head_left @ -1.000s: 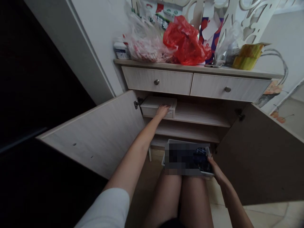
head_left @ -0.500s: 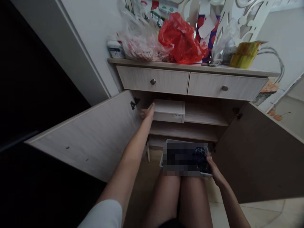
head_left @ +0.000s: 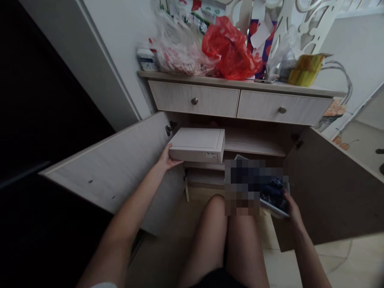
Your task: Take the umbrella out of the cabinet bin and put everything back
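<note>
A pale, flat-topped box (head_left: 196, 140) with a small label juts out over the front of the cabinet's upper shelf. My left hand (head_left: 168, 159) grips its left end, thumb on the side and fingers underneath. On the right, my right hand (head_left: 293, 206) is closed round the right edge of a shallow, light-rimmed tray (head_left: 274, 209). Dark blue patterned cloth (head_left: 274, 192) lies in the tray, and much of it is blurred out by pixels. The tray hangs tilted above my right knee, in front of the lower shelves.
Two cabinet doors, left (head_left: 120, 168) and right (head_left: 333, 188), stand swung outward. Above are two drawers with round knobs. On the cabinet top lie a red plastic bag (head_left: 228, 50), a clear bag (head_left: 186, 56), a white tub (head_left: 147, 60) and a yellow packet (head_left: 306, 70).
My left hand has drawn the pale box forward and left off the upper shelf. My right hand has carried the tray to the right, and it is now tilted.
</note>
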A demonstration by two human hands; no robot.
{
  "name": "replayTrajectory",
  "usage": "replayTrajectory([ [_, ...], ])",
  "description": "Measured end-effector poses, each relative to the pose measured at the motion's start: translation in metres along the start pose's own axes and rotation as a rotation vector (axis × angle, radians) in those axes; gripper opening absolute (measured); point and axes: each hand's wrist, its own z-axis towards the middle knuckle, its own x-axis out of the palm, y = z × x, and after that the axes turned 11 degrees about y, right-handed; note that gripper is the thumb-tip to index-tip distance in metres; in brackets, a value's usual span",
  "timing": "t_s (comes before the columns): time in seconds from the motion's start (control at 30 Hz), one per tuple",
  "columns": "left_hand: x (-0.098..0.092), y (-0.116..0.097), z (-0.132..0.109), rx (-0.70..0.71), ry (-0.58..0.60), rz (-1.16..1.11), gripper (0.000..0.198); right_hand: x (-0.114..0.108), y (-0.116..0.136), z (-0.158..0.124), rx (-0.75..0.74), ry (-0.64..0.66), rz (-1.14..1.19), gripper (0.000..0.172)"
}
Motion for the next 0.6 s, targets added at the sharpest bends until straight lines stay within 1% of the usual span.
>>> replayTrajectory([
  [0.07,-0.016,0.006,-0.018,-0.015,0.001,-0.026,0.057,0.006,0.010,0.009,-0.092,-0.080,0.003,0.054],
  [0.13,-0.022,0.016,-0.034,-0.020,-0.004,-0.036,0.054,0.020,0.014,0.019,-0.202,-0.135,-0.011,0.055],
  [0.23,-0.021,0.034,-0.052,-0.007,0.008,-0.024,0.049,0.043,0.007,0.028,-0.347,-0.181,-0.091,0.056],
  [0.3,-0.018,0.042,-0.059,0.019,0.007,-0.020,0.048,0.053,-0.002,0.030,-0.399,-0.175,-0.155,0.060],
  [0.37,-0.017,0.047,-0.061,0.041,-0.015,-0.024,0.050,0.057,-0.010,0.031,-0.399,-0.149,-0.184,0.065],
  [0.43,-0.018,0.049,-0.061,0.059,-0.050,-0.029,0.050,0.056,-0.017,0.032,-0.372,-0.113,-0.181,0.067],
  [0.5,-0.021,0.050,-0.061,0.072,-0.074,-0.031,0.048,0.052,-0.020,0.034,-0.342,-0.063,-0.163,0.066],
  [0.6,-0.025,0.053,-0.061,0.075,-0.064,-0.031,0.042,0.047,-0.016,0.037,-0.290,0.029,-0.145,0.059],
])
